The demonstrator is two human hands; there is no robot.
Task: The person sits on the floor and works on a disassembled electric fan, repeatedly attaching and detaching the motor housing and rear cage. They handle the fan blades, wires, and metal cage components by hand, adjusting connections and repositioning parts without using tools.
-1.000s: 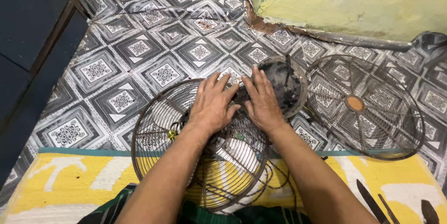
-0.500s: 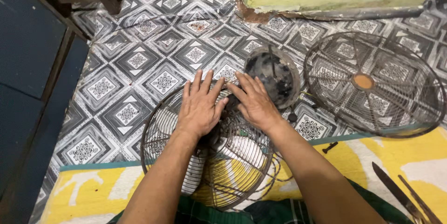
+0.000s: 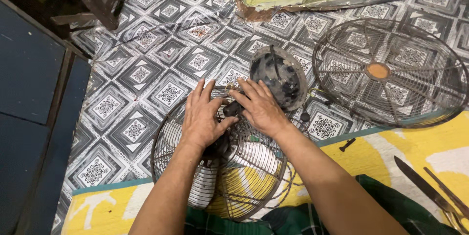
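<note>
Wire fan cage point(image 3: 220, 166) on tiled floor, both hands pressed flat on its hub, left hand point(image 3: 202, 117) and right hand point(image 3: 261, 108) fingers spread, gripping nothing; front guard point(image 3: 391, 71) already off, beside cage.

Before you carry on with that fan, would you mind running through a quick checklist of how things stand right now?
1. Both hands on the work: left hand and right hand rest flat on the wire fan guard. Ok.
2. Guard supported: it lies partly on the tiled floor, partly on the yellow mat. Ok.
3. Dark part at the fingertips gripped: cannot tell.
4. Second guard set aside, apart from the hands. Ok.
5. Loose screw on the mat, easily lost. Not ok.
6. Tools lie within the right hand's side. Ok.
</note>
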